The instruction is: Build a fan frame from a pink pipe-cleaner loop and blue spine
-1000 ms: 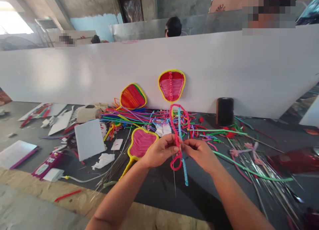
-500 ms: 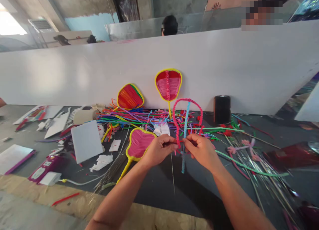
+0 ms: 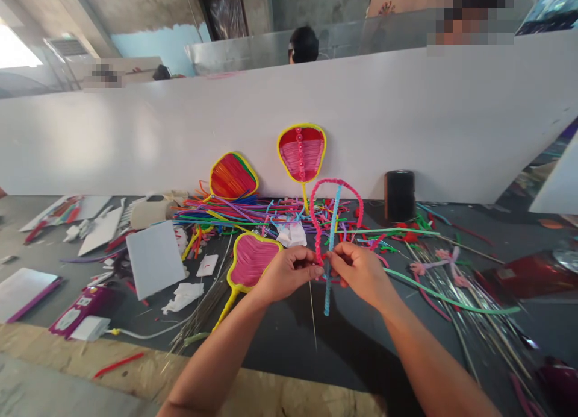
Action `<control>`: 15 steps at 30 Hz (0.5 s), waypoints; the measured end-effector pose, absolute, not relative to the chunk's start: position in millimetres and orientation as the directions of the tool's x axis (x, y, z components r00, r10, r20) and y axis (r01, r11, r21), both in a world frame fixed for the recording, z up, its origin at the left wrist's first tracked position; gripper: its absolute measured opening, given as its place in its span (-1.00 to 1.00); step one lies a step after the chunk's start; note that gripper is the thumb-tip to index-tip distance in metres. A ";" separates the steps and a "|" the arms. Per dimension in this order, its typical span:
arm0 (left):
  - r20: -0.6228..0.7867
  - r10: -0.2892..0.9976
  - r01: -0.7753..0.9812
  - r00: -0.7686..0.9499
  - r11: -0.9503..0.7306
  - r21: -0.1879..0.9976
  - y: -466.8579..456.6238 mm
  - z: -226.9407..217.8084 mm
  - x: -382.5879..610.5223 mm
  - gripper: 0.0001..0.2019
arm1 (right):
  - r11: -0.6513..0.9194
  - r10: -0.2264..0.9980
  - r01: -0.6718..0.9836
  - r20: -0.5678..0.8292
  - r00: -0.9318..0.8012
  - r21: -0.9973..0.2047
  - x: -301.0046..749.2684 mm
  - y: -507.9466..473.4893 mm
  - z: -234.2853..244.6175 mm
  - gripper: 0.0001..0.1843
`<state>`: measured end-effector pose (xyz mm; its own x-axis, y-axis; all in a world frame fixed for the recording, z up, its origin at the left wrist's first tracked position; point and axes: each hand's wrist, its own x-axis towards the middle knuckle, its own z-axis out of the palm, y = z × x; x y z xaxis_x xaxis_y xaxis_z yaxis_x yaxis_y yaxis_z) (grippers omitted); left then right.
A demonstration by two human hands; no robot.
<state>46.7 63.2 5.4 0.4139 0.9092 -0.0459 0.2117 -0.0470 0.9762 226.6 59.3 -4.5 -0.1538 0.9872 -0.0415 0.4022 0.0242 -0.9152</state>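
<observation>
A pink pipe cleaner (image 3: 336, 181), bent into a tall loop, stands upright above my hands. Down through the loop runs a light blue pipe cleaner (image 3: 335, 218), its twisted tail showing below my fingers. My left hand (image 3: 295, 272) pinches the lower left end of the pink loop between thumb and fingers. From the other side my right hand (image 3: 359, 269) pinches where the blue and pink pieces meet; the exact crossing is partly hidden by fingertips. Just left of my left hand lies a pink fan shape with a yellow rim (image 3: 255, 260).
Behind, a yellow-rimmed pink and red fan (image 3: 301, 155) and an orange one (image 3: 233, 177) lean on a white partition (image 3: 180, 134). Loose pipe cleaners (image 3: 203, 212) are heaped below them. A dark cylinder (image 3: 400, 197) stands right; metal wires (image 3: 474, 308) lie nearer. People sit beyond the partition.
My right hand has shifted slightly left, closer to my left hand, along with the blue pipe cleaner's lower part. The whole view has drifted a little.
</observation>
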 end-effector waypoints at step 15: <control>-0.085 0.902 0.162 0.424 0.016 0.987 63.9 7.6 45.3 -0.73 | 0.018 0.986 0.413 -0.053 -0.160 -0.910 226.0 58.8 -6.4 -0.72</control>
<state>45.3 63.9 7.6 0.4238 0.9018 -0.0847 0.1622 0.0165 0.9866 226.0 58.8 -6.4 -0.1600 0.9857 -0.0527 0.4133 0.0184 -0.9104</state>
